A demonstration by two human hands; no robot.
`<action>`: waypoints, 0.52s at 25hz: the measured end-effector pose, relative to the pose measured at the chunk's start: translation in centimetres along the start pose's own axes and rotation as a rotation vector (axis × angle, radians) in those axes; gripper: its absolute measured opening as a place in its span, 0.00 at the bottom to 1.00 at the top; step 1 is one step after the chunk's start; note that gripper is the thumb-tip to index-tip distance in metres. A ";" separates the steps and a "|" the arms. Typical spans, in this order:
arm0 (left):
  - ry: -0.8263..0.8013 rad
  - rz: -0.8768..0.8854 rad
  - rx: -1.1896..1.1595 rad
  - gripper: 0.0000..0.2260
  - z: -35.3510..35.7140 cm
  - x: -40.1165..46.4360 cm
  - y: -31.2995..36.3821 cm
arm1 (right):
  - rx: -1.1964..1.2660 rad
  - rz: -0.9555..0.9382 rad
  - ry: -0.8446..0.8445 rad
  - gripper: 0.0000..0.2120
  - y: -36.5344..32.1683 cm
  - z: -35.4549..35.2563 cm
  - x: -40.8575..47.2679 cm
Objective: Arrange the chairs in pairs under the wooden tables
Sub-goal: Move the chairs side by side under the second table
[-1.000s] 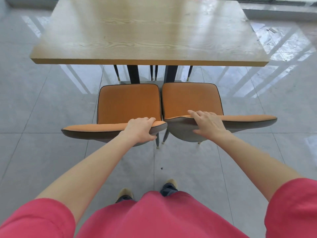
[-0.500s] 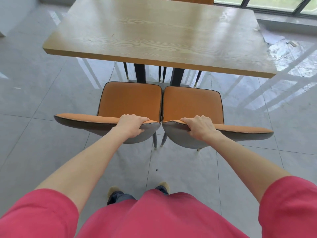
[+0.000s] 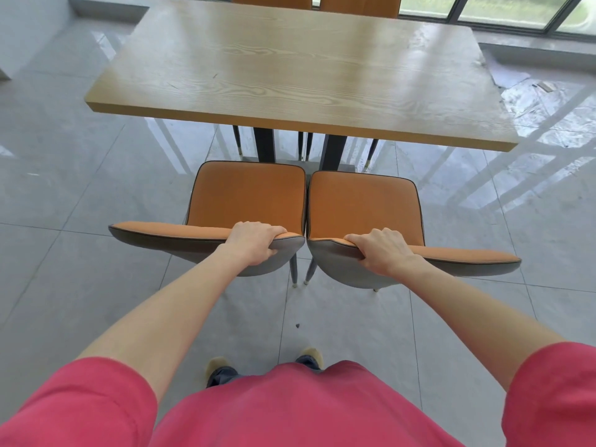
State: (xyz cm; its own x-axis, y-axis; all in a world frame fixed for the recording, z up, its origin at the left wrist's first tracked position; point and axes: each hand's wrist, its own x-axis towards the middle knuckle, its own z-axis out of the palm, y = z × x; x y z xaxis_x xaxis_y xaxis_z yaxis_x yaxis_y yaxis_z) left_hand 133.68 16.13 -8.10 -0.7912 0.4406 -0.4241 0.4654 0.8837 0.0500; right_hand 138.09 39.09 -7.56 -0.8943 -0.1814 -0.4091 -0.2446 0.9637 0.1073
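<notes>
Head view: left hand (image 3: 254, 241) clamped over the top edge of the left chair (image 3: 245, 201) backrest, fingers curled onto the orange front, thumb on the grey back. Right hand (image 3: 382, 250) gripping the right chair (image 3: 362, 208) backrest likewise. Both chairs side by side, inner edges touching or nearly so, seats just short of the wooden desk (image 3: 290, 69) near edge, not tucked under. Compared with half a second ago: same grips, pair pressed as close together as before, desk now filling more of the view toward 12 o'clock. Two more orange chair backs (image 3: 316, 3) newly visible at 12 o'clock beyond the far edge. Small dark speck (image 3: 297, 325) on the floor (image 3: 80, 221) at 6 o'clock, possibly debris.
</notes>
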 end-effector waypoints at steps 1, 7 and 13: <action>-0.001 0.005 -0.002 0.18 0.0 0.0 0.0 | -0.003 0.003 -0.002 0.19 0.0 0.0 -0.1; -0.036 0.024 -0.013 0.18 -0.2 -0.5 -0.1 | 0.033 0.052 0.035 0.19 -0.4 0.0 -0.5; -0.047 0.044 -0.016 0.18 -0.2 -0.7 -0.1 | 0.058 0.072 0.059 0.20 -0.2 0.3 -0.3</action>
State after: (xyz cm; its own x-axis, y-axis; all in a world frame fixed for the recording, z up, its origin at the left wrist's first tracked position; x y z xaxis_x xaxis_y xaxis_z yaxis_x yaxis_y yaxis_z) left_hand 134.10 15.74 -7.62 -0.7506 0.4716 -0.4628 0.4925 0.8663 0.0841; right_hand 138.50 38.96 -7.76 -0.9296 -0.1211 -0.3480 -0.1585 0.9841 0.0808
